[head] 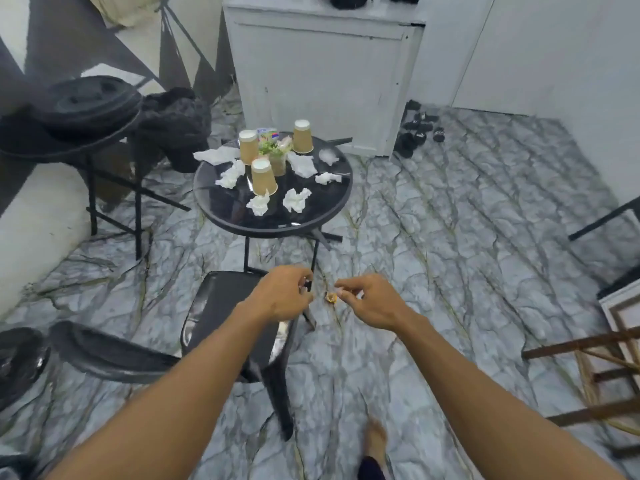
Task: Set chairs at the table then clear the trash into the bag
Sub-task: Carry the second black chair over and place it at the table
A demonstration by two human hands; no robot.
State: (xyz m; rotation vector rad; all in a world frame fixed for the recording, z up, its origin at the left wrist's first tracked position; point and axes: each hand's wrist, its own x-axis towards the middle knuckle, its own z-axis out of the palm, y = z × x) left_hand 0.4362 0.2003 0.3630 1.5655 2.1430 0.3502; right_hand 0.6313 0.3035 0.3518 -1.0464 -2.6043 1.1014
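Observation:
A round black glass table stands ahead. It carries three upturned brown paper cups, several crumpled white tissues and a small potted plant. A black chair stands just in front of it, seat toward the table. My left hand hovers over the seat's far right corner with curled fingers; whether it grips the chair is unclear. Beside it, my right hand is pinched at a small golden piece above the floor.
A second black table with round black things on it stands at the left, dark cloth beside it. A white cabinet is behind the table, with shoes to its right. Wooden frames lean at the right. My bare foot is on the marble floor.

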